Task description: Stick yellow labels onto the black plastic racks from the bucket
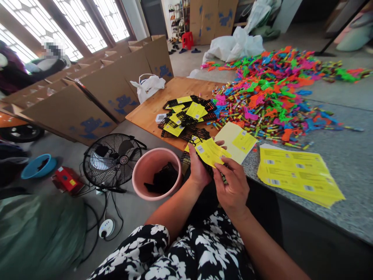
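Note:
My left hand (198,168) is closed round a small black plastic lattice basket, mostly hidden under a yellow label (210,151). The fingers of my right hand (233,186) pinch the label's right edge, over the basket. Just beyond my hands lies a pale backing sheet (229,146) with a yellow sticker (244,139) on its right part. A pile of black lattice baskets (186,118) bearing yellow labels rests on a wooden board (145,112). To my right is a stack of yellow label sheets (300,175).
A pink bucket (136,182) holding black pieces stands left of my hands, beside a floor fan (116,159). Colourful toy guns (262,93) are heaped beyond the board. Cardboard boxes (67,109) line the left. A power socket (106,228) with cables lies on the floor.

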A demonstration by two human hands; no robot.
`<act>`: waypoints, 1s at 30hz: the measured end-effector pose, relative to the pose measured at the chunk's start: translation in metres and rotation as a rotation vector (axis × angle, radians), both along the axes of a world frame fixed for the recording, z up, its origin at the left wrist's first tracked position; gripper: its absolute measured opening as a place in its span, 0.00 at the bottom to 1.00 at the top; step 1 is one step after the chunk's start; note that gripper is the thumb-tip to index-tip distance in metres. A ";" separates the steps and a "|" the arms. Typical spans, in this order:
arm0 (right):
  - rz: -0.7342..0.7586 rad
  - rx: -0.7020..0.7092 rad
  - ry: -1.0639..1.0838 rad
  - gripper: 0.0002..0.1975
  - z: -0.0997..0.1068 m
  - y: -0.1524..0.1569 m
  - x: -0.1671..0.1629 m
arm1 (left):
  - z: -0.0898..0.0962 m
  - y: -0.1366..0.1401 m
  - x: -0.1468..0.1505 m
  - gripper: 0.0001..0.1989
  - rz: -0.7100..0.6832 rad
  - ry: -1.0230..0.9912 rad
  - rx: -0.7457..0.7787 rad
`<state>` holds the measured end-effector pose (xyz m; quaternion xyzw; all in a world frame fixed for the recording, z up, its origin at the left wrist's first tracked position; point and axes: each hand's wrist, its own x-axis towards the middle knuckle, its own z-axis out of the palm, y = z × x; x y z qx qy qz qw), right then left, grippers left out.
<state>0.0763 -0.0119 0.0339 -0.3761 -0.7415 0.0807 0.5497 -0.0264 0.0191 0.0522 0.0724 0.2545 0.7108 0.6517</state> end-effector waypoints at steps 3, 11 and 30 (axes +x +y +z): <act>0.018 -0.013 -0.006 0.13 -0.003 -0.001 0.000 | 0.002 0.000 -0.001 0.44 -0.001 0.043 0.042; 0.001 -0.021 -0.094 0.13 -0.006 -0.001 -0.002 | 0.006 -0.001 -0.004 0.44 0.035 0.030 0.022; -0.112 -0.129 0.030 0.15 0.004 0.001 0.006 | 0.020 0.004 -0.014 0.45 -0.001 0.079 0.090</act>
